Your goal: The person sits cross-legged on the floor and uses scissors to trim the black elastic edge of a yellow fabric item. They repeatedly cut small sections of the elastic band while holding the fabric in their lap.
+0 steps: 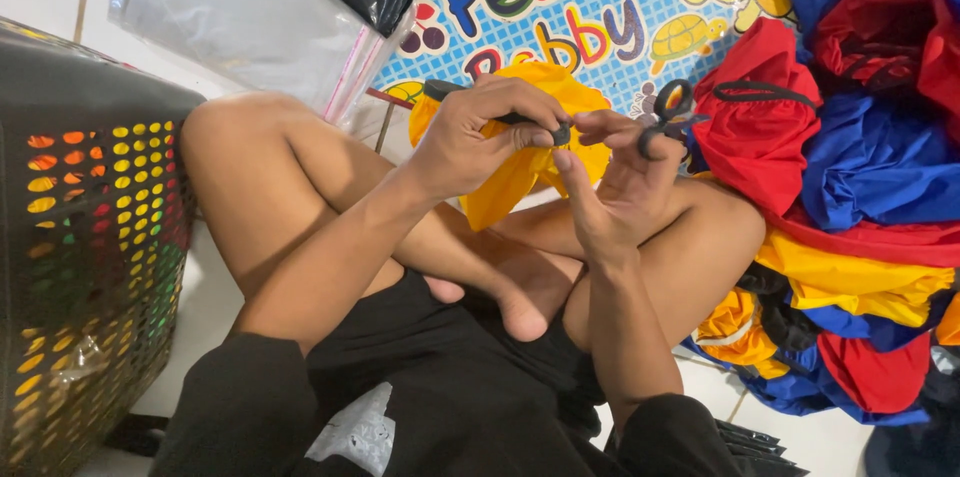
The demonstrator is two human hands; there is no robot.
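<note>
I am watching the left hand [470,137] pinching a small black piece [560,135] on the yellow fabric [520,172] held just above the lap, while the right hand [620,172], equally near, is gripping black scissors [668,117] angled up to its right.

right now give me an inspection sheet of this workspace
surface: white tiled floor, person sits cross-legged on it
job's things: yellow fabric piece with a black cord; small scissors
clutter: pile of red, blue and yellow fabric; black perforated basket; clear plastic bags
hands: left hand pinches the fabric and cord; right hand has the scissors looped on its fingers
cables: nothing seen
surroundings: colourful cartoon mat behind
</note>
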